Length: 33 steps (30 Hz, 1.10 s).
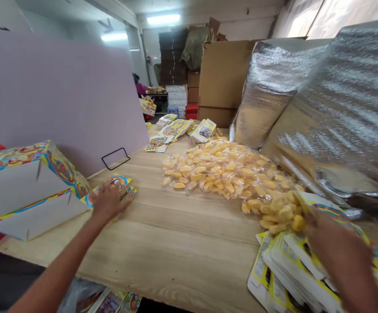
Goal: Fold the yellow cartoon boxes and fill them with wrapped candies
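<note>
Left hand [107,202] palm down on the table [176,234], over small printed cartons [122,180]; fingers bent loosely over them, slightly apart, can't tell if they grip. Cartons run lower left to upper right, roughly in line with the forearm; colored ends stick out past the fingers on the far side and beyond the wrist toward the left. Right hand [340,250] blurred, at the right side, fingertips toward the yellow pieces; can't tell whether spread or pinching something.

Yellow pieces [224,169], clear-wrapped, in a heap between the hands and farther out, long side running from back center to front right. Near end is just beside the right fingertips; heap well apart from left hand. Single pieces point every which way.

Flat cartons [293,269] in a fanned stack under and beside the right hand, long edges sloping from upper left to lower right. Display box [63,169] left of the left hand, on its side, white inside toward the camera, long axis roughly left to right, printed end facing right. More printed cartons [176,128] at the table's far end, mixed angles. Silver-wrapped boxes [335,113] stand behind the heap, right.
</note>
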Each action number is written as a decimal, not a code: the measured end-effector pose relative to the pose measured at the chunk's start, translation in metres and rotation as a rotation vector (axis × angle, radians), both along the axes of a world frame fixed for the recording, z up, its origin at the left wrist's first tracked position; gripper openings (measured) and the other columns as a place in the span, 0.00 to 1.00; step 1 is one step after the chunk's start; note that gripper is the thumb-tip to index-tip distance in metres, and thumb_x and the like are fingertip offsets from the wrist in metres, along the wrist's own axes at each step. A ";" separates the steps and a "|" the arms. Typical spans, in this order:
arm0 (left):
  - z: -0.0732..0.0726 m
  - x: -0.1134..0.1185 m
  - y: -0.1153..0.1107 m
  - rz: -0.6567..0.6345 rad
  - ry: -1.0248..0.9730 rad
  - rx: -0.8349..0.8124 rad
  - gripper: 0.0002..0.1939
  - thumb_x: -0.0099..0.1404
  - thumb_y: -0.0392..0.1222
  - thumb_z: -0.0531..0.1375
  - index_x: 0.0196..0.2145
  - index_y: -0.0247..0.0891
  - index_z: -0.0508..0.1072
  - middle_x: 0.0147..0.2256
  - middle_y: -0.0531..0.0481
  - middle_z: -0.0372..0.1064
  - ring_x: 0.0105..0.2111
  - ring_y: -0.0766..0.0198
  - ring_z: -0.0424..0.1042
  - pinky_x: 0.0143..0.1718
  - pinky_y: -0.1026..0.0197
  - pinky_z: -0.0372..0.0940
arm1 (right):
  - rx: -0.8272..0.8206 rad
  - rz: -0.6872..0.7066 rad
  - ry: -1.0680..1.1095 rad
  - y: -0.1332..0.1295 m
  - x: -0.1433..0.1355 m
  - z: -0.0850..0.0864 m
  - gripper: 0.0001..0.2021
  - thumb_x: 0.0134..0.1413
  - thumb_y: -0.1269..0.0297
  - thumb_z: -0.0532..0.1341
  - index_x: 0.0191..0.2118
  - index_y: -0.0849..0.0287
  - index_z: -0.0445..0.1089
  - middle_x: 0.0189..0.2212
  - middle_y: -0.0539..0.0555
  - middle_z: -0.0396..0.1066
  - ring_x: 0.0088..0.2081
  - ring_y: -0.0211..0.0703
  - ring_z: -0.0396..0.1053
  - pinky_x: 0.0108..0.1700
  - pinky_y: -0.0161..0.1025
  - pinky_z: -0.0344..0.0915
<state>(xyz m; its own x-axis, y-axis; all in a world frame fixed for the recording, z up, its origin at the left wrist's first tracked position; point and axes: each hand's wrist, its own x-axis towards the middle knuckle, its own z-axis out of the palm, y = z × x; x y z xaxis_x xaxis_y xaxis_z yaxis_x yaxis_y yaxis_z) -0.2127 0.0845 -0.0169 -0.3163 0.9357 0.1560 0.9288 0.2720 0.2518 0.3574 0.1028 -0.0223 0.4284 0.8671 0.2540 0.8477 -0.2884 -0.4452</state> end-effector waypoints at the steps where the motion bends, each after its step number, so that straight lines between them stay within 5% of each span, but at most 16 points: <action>1: -0.009 0.030 -0.008 -0.073 -0.052 0.012 0.37 0.59 0.56 0.58 0.60 0.34 0.56 0.64 0.32 0.49 0.65 0.35 0.40 0.59 0.33 0.46 | -0.015 0.088 0.163 -0.011 -0.036 0.006 0.20 0.51 0.46 0.53 0.34 0.52 0.77 0.25 0.70 0.72 0.34 0.64 0.72 0.37 0.58 0.61; 3: -0.028 0.097 -0.023 -0.280 -0.209 -0.007 0.39 0.59 0.56 0.58 0.63 0.39 0.50 0.63 0.39 0.53 0.63 0.49 0.54 0.59 0.48 0.56 | -0.070 0.467 0.640 -0.028 -0.109 0.006 0.22 0.49 0.42 0.56 0.35 0.55 0.76 0.30 0.62 0.75 0.37 0.59 0.73 0.42 0.54 0.66; 5: -0.041 0.158 -0.036 -0.466 -0.812 -0.001 0.37 0.64 0.54 0.53 0.65 0.40 0.43 0.63 0.36 0.52 0.60 0.51 0.60 0.56 0.49 0.61 | -0.178 0.609 1.035 -0.038 -0.170 -0.007 0.23 0.50 0.41 0.57 0.37 0.56 0.74 0.31 0.56 0.76 0.35 0.57 0.73 0.42 0.54 0.68; 7: -0.048 0.197 -0.044 -0.408 -1.060 0.057 0.44 0.60 0.55 0.59 0.65 0.41 0.40 0.65 0.36 0.47 0.62 0.48 0.56 0.59 0.45 0.57 | -0.167 0.651 1.175 -0.047 -0.208 -0.023 0.21 0.51 0.42 0.58 0.37 0.54 0.74 0.32 0.54 0.76 0.37 0.58 0.73 0.44 0.55 0.69; 9: -0.050 0.213 -0.047 -0.317 -1.141 0.038 0.52 0.52 0.56 0.65 0.65 0.39 0.42 0.65 0.35 0.45 0.64 0.44 0.49 0.63 0.43 0.50 | -0.101 0.693 1.163 -0.058 -0.224 -0.033 0.17 0.55 0.46 0.57 0.42 0.50 0.72 0.37 0.53 0.76 0.42 0.59 0.72 0.49 0.56 0.68; 11: -0.050 0.212 -0.049 -0.301 -1.228 -0.058 0.56 0.48 0.55 0.67 0.65 0.37 0.41 0.64 0.34 0.45 0.64 0.42 0.47 0.63 0.42 0.48 | -0.036 0.799 1.090 -0.071 -0.226 -0.033 0.18 0.59 0.53 0.56 0.55 0.44 0.64 0.49 0.51 0.72 0.51 0.58 0.68 0.56 0.56 0.64; 13: -0.048 0.204 -0.053 -0.350 -1.391 -0.183 0.56 0.50 0.54 0.66 0.66 0.40 0.38 0.65 0.36 0.45 0.64 0.42 0.48 0.62 0.41 0.50 | 0.009 0.971 0.979 -0.083 -0.225 -0.029 0.31 0.59 0.57 0.57 0.66 0.44 0.46 0.63 0.51 0.56 0.62 0.57 0.56 0.63 0.56 0.55; 15: -0.046 0.199 -0.060 -0.407 -1.566 -0.255 0.53 0.50 0.49 0.65 0.66 0.43 0.41 0.66 0.41 0.44 0.65 0.44 0.45 0.63 0.42 0.47 | 0.017 1.159 0.859 -0.090 -0.222 -0.026 0.42 0.57 0.55 0.59 0.69 0.48 0.33 0.69 0.52 0.37 0.68 0.58 0.38 0.68 0.56 0.43; 17: -0.042 0.199 -0.068 -0.451 -1.736 -0.296 0.47 0.48 0.43 0.65 0.64 0.43 0.50 0.64 0.44 0.50 0.64 0.45 0.46 0.63 0.43 0.45 | 0.007 1.289 0.800 -0.089 -0.219 -0.028 0.44 0.55 0.48 0.58 0.69 0.52 0.32 0.70 0.53 0.29 0.69 0.59 0.30 0.68 0.58 0.38; 21: -0.038 0.206 -0.072 -0.454 -1.885 -0.264 0.35 0.43 0.34 0.62 0.53 0.39 0.68 0.47 0.47 0.69 0.51 0.50 0.65 0.55 0.49 0.58 | 0.019 1.248 0.714 -0.068 -0.215 -0.045 0.30 0.60 0.49 0.52 0.64 0.55 0.48 0.64 0.60 0.50 0.65 0.58 0.48 0.63 0.56 0.53; 24: -0.047 0.201 -0.064 -0.383 -1.790 -0.233 0.23 0.42 0.34 0.63 0.41 0.34 0.76 0.35 0.49 0.72 0.39 0.57 0.70 0.43 0.57 0.64 | 0.060 1.342 0.481 -0.051 -0.221 -0.068 0.20 0.58 0.54 0.57 0.55 0.52 0.61 0.49 0.58 0.66 0.51 0.53 0.66 0.51 0.48 0.66; 28: -0.057 0.174 -0.054 -0.272 -1.647 -0.234 0.16 0.39 0.31 0.65 0.30 0.31 0.78 0.25 0.54 0.70 0.26 0.66 0.65 0.29 0.64 0.60 | 0.278 1.317 0.176 -0.043 -0.232 -0.093 0.25 0.52 0.58 0.64 0.56 0.52 0.61 0.50 0.59 0.65 0.51 0.55 0.65 0.51 0.49 0.64; 30: -0.056 0.159 -0.050 -0.264 -1.610 -0.254 0.14 0.36 0.31 0.67 0.27 0.30 0.78 0.23 0.54 0.71 0.23 0.67 0.63 0.26 0.65 0.59 | 0.293 1.201 0.128 -0.045 -0.235 -0.090 0.26 0.52 0.61 0.63 0.56 0.55 0.60 0.50 0.60 0.64 0.51 0.55 0.63 0.51 0.50 0.63; 33: -0.053 0.147 -0.044 -0.285 -1.607 -0.230 0.17 0.36 0.32 0.69 0.28 0.30 0.79 0.27 0.51 0.75 0.26 0.63 0.68 0.29 0.63 0.62 | 0.122 1.072 0.111 -0.045 -0.235 -0.064 0.17 0.51 0.64 0.65 0.46 0.58 0.65 0.42 0.58 0.67 0.45 0.51 0.65 0.47 0.46 0.64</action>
